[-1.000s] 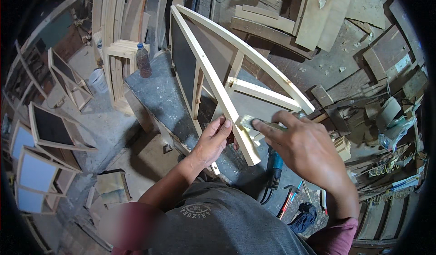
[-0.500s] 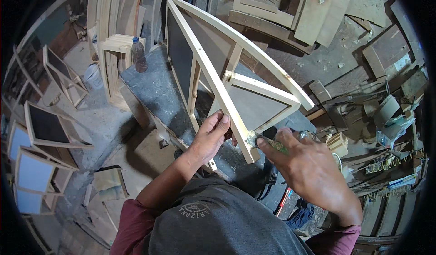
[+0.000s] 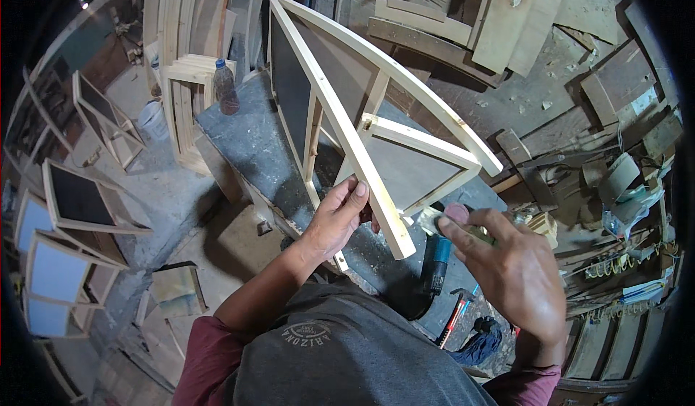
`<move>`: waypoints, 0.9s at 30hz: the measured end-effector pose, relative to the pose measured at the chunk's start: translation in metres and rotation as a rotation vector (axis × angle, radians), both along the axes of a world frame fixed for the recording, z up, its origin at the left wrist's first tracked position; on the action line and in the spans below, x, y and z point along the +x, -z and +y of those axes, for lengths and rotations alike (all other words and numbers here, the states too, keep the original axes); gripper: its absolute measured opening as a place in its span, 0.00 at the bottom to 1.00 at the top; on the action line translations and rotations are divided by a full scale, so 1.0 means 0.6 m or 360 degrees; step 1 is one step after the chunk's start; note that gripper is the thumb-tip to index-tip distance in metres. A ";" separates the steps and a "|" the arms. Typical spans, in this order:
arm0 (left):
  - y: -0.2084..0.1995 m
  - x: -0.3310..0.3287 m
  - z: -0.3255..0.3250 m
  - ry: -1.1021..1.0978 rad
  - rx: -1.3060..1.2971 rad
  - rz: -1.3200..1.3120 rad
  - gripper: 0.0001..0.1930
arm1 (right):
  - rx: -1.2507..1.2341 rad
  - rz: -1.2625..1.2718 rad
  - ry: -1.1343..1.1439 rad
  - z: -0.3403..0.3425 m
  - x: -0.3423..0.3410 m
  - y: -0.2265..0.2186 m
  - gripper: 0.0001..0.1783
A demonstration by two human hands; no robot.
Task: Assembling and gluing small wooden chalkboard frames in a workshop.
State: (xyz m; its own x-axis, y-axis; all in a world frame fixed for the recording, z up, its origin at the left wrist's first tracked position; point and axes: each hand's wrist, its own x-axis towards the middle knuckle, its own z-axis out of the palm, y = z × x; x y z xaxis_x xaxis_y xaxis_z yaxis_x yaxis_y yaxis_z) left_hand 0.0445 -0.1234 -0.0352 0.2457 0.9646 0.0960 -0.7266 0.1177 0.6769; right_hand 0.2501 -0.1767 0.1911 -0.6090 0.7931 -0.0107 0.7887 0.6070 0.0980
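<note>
My left hand (image 3: 340,210) is closed round the near end of a pale wooden bar, part of a folding wooden frame (image 3: 337,120) with dark panels. The frame stands tilted on a dark, scuffed workbench (image 3: 242,142). A yellowish smear shows near the bar's lower end. Just right of that end, my right hand (image 3: 510,268) pinches a small pale, flat thing (image 3: 431,220) whose kind I cannot make out. Behind those fingers shows a pinkish round thing (image 3: 456,212), partly hidden. A teal-and-black power tool (image 3: 436,265) lies on the bench below.
A bottle of brown liquid (image 3: 226,91) stands at the bench's far left corner, beside stacked wooden frames (image 3: 177,109). More panelled frames (image 3: 69,268) stand on the left floor. A dark cloth (image 3: 474,347) and a red-handled tool (image 3: 454,323) lie near right. Boards (image 3: 499,37) lie beyond.
My right hand has moved back from the bar's end with the pale thing, uncovering the power tool. My left hand keeps its hold on the wooden frame.
</note>
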 end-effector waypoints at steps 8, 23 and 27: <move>0.002 -0.004 0.002 0.0031 0.0000 -0.0037 0.18 | -0.0046 0.0054 -0.0204 0.019 -0.008 0.019 0.22; -0.036 -0.146 0.133 -0.0134 0.0053 0.0479 0.14 | -0.0331 0.0995 -0.0249 0.256 -0.135 0.067 0.20; -0.046 -0.224 0.196 -0.0453 0.0160 0.0933 0.15 | -0.0303 0.1126 -0.0166 0.306 -0.158 0.062 0.20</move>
State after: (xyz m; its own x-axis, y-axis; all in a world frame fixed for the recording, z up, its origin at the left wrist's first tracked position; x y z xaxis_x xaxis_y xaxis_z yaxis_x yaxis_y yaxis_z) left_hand -0.0897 -0.0059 -0.0078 0.0213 0.9929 0.1170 -0.2276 -0.1092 0.9676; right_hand 0.1555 0.0071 0.1542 -0.5933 0.7544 0.2809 0.5617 0.6380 -0.5268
